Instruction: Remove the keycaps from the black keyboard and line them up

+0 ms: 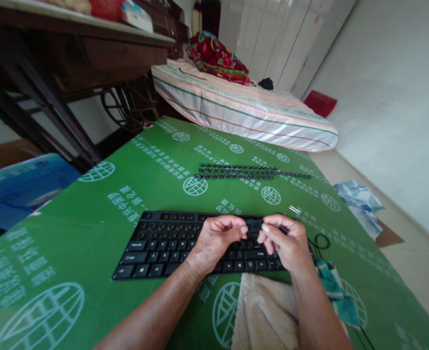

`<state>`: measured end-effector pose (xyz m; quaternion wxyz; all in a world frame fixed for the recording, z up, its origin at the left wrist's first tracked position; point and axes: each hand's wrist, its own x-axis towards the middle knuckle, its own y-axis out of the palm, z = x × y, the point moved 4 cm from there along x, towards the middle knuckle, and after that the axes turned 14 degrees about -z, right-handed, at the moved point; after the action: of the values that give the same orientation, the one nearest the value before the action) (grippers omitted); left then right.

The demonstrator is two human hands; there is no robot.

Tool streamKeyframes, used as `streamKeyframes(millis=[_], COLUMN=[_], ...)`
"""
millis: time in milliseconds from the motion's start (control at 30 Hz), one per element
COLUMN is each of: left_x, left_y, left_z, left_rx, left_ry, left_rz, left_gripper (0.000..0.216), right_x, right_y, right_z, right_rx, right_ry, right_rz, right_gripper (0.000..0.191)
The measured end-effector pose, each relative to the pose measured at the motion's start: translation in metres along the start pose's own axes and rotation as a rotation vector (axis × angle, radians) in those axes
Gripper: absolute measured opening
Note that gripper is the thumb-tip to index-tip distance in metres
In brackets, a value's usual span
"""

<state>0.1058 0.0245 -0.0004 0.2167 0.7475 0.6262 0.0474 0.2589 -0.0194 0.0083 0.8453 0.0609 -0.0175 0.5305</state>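
A black keyboard [141, 257] lies on the green table; keycaps are off in its upper rows, while the lower rows still carry theirs. My left hand [218, 240] is over its right-middle part, thumb and forefinger pinched together; what they hold is too small to make out. Just to the right, my right hand [285, 240] is also closed, its fingertips close to the left ones. A dark-handled tool with thin metal prongs [294, 210] sticks out from behind the right fingers. Loose black keycaps [236, 171] lie in rows behind the keyboard.
A beige cloth [265, 311] lies in front of the keyboard, under my right forearm. To the right are a black cable [322, 241] and a teal checked cloth [336, 291]. A bed [243, 109] stands beyond the table [101, 209], and a blue box [25, 189] is at left.
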Motion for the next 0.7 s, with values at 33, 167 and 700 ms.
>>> streamKeyframes(millis=[33,167,700], left_x=[0.0000,0.0000,-0.0008], left_y=[0.0000,0.0004,0.0008], left_z=[-0.0001,-0.0005,-0.0019], left_rx=[-0.001,-0.002,0.011], left_ry=[-0.004,-0.009,-0.014], left_rz=[-0.001,0.004,0.012], left_gripper=[0.004,0.006,0.007], right_x=[-0.0001,0.0001,-0.0002], right_y=[0.0002,0.0004,-0.0005], right_z=[0.0002,0.0010,-0.0013], right_rx=[-0.002,-0.003,-0.012], right_ry=[0.000,0.001,0.014], right_rz=[0.002,0.003,0.006], right_gripper=[0.012,0.012,0.014])
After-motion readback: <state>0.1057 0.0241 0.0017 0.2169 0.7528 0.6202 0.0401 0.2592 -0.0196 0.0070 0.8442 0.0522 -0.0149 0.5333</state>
